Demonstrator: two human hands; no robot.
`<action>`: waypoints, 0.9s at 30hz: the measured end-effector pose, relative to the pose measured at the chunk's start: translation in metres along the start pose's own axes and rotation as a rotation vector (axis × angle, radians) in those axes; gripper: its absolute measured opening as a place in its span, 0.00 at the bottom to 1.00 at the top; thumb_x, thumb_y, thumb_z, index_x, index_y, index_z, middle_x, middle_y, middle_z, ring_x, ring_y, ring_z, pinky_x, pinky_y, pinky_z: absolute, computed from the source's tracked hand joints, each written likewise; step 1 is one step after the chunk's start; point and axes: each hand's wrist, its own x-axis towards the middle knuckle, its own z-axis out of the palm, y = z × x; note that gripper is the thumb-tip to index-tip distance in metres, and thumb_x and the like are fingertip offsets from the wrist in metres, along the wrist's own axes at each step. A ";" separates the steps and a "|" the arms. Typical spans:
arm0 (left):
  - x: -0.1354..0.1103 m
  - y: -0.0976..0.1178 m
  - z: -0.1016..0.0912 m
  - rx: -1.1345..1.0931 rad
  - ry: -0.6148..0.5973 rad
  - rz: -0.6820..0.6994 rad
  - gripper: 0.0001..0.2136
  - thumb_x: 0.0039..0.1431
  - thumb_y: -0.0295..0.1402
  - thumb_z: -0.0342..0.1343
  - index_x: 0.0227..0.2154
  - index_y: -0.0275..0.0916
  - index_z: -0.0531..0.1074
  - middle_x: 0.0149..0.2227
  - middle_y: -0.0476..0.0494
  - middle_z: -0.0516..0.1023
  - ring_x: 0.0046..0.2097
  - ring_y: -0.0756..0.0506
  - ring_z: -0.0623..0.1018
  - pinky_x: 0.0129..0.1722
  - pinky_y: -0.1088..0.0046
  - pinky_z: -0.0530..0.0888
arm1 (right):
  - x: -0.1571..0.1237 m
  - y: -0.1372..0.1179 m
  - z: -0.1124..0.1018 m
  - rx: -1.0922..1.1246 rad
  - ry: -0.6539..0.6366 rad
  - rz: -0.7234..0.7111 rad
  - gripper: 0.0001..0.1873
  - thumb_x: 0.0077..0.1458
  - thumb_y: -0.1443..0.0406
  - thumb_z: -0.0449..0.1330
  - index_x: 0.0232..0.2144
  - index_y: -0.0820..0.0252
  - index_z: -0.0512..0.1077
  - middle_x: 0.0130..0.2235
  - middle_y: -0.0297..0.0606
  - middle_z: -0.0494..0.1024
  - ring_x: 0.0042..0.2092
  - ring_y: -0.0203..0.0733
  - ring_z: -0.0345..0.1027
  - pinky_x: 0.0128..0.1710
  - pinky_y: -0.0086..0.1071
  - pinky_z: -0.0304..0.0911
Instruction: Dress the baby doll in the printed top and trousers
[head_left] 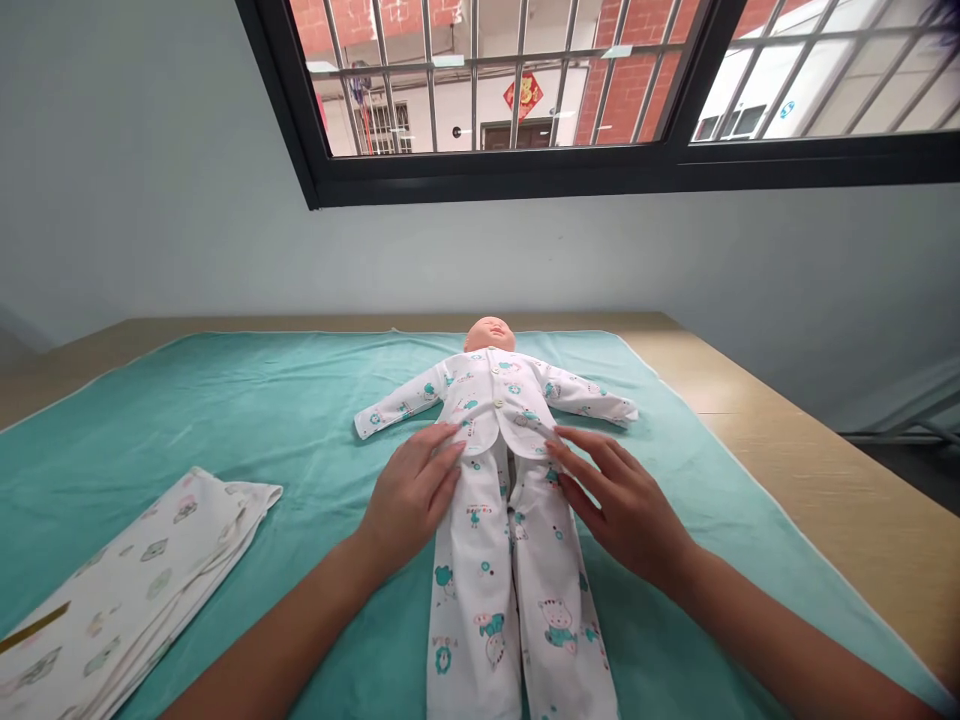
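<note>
A baby doll (pixel 490 334) lies on its back, dressed in a white printed jacket (pixel 480 385) with buttons down the front. Its sleeves stretch out to both sides, with no doll hands showing. White printed trousers (pixel 480 580) run from under the jacket's hem toward me. My left hand (pixel 415 490) rests at the left side of the waist, fingers spread over the hem and trousers. On the opposite side my right hand (pixel 615 500) touches the hem and trouser top with its fingers apart. Neither hand grips the cloth.
A turquoise sheet (pixel 315 400) covers most of the wooden table (pixel 750 430). To the left lies a folded white printed cloth (pixel 150 590). Behind the table stand a pale wall (pixel 465 260) and a black-framed window (pixel 487 180) with metal bars.
</note>
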 end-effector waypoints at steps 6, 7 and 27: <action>0.017 0.012 0.009 0.119 0.035 -0.015 0.08 0.66 0.29 0.50 0.43 0.40 0.73 0.41 0.41 0.76 0.46 0.41 0.73 0.46 0.61 0.72 | 0.023 -0.012 0.001 -0.112 -0.014 -0.062 0.10 0.64 0.68 0.54 0.44 0.52 0.74 0.43 0.40 0.78 0.46 0.48 0.69 0.45 0.43 0.63; 0.020 0.014 0.010 0.125 0.027 -0.016 0.08 0.66 0.29 0.50 0.42 0.40 0.73 0.40 0.41 0.76 0.45 0.41 0.73 0.45 0.62 0.72 | 0.027 -0.013 0.000 -0.132 -0.031 -0.082 0.10 0.65 0.68 0.54 0.42 0.53 0.75 0.42 0.40 0.79 0.44 0.47 0.68 0.44 0.42 0.63; 0.045 0.027 0.005 -0.291 -0.059 -0.264 0.16 0.66 0.38 0.51 0.54 0.43 0.72 0.62 0.39 0.68 0.66 0.38 0.63 0.64 0.57 0.60 | 0.057 -0.019 0.011 0.408 0.009 0.183 0.17 0.66 0.60 0.52 0.53 0.52 0.72 0.58 0.43 0.72 0.60 0.50 0.64 0.57 0.48 0.63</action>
